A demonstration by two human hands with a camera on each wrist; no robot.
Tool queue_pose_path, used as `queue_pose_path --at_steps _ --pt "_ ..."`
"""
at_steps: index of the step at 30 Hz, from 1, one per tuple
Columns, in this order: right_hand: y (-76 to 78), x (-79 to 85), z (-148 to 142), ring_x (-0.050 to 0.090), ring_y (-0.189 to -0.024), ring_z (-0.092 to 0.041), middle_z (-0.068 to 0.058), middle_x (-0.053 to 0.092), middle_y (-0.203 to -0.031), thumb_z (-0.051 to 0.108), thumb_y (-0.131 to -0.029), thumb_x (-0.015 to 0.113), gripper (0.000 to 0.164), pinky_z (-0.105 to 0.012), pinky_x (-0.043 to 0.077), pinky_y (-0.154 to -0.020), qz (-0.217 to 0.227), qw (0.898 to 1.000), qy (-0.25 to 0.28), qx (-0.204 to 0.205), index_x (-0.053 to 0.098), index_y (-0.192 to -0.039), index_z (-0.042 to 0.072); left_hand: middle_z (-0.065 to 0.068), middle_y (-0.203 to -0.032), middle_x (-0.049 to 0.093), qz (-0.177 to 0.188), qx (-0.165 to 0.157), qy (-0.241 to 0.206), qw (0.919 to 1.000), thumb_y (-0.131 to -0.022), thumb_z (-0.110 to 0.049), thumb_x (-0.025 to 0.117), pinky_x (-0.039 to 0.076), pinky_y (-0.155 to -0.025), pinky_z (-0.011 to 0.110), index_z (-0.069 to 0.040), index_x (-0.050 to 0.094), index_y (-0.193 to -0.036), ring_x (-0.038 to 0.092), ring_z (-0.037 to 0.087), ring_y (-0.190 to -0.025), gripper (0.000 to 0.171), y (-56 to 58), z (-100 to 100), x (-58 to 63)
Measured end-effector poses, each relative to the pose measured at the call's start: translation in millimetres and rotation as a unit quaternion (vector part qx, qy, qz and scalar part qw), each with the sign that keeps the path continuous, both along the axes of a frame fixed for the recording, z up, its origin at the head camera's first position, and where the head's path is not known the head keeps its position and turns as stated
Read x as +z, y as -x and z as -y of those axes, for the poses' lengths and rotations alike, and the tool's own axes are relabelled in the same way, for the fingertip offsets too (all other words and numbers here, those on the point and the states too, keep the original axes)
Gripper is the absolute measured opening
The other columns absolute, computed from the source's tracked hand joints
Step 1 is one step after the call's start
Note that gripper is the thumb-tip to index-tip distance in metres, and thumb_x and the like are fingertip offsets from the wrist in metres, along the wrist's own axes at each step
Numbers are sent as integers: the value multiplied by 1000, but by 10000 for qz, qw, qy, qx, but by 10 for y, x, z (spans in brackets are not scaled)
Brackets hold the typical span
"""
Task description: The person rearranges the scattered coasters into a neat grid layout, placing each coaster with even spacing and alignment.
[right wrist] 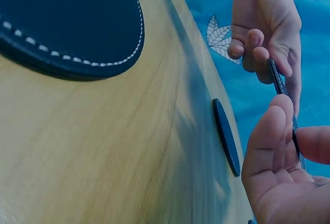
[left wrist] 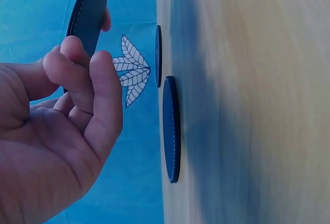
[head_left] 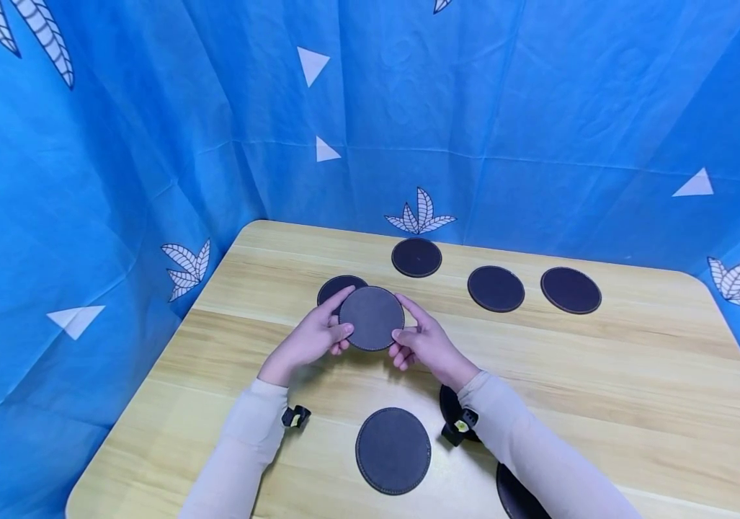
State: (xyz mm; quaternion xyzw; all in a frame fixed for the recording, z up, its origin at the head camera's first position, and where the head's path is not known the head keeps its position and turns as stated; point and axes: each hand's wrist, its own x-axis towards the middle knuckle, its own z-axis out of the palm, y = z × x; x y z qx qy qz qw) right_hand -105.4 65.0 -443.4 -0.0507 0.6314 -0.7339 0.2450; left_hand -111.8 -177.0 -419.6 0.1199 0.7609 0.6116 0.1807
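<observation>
A round dark coaster (head_left: 372, 318) with a stitched rim is held up above the wooden table, its flat face toward the head camera. My left hand (head_left: 310, 339) pinches its left edge between thumb and fingers. On the opposite edge, my right hand (head_left: 431, 346) grips it the same way. The right wrist view shows this coaster (right wrist: 278, 80) edge-on between both hands. In the left wrist view the lower fingers of my left hand (left wrist: 56, 131) are curled below the coaster (left wrist: 93, 23). Just behind the held one lies another coaster (head_left: 337, 287), partly covered by it and my left hand.
Along the table's back lie three similar coasters (head_left: 416, 257). Nearer me is a coaster (head_left: 393, 450) between my forearms. Two more, one coaster (head_left: 449, 404) and another coaster (head_left: 517, 494), are partly hidden under my right forearm. A blue patterned curtain (head_left: 408, 94) hangs behind the table (head_left: 642, 375).
</observation>
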Motion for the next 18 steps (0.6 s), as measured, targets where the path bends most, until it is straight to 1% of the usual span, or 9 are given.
queue_pose_path --at_steps 2,6,9,12,16,18 --pt "6 -7 -7 62 -55 -21 -23 66 -75 -3 -99 51 76 -31 54 -55 19 10000 21 -24 20 -163 24 16 -72 58 8 13 -6 10000 -101 8 51 52 -55 30 -15 20 -163 58 25 -64 74 13 -13 -14" --pt "19 -3 -20 62 -55 -21 -21 66 -74 -3 -99 51 77 -31 54 -55 3 10000 5 -45 19 -163 23 14 -74 57 48 56 57 10000 -102 6 50 52 -57 31 -19 20 -163 59 30 -67 73 48 -40 -35" --pt "32 -1 -31 62 -56 -21 -20 66 -73 -3 -99 51 77 -31 54 -55 9 10000 -11 -59 19 -163 23 14 -75 56 68 68 83 9999 -102 6 49 52 -57 30 -20 21 -163 58 28 -67 72 67 -64 -33" --pt "45 0 -48 62 -56 -21 -17 66 -72 -3 -99 52 77 -31 54 -55 44 9999 -35 -86 19 -163 24 15 -75 57 66 60 133 9999 -101 6 50 52 -57 29 -18 20 -163 58 27 -67 72 88 -84 -37" --pt "63 4 -75 62 -56 -21 -16 66 -71 -3 -99 51 77 -31 54 -55 83 9999 -37 -122 20 -163 25 15 -76 57 7 10 236 9997 -101 5 51 54 -58 32 -14 20 -163 60 35 -70 71 118 -103 -37" --pt "71 6 -86 62 -56 -21 -17 66 -72 -3 -99 51 77 -32 55 -56 87 9999 -27 -126 19 -163 25 15 -76 58 -14 6 289 9996 -101 4 51 55 -59 34 -15 21 -163 61 39 -72 71 134 -112 -30"
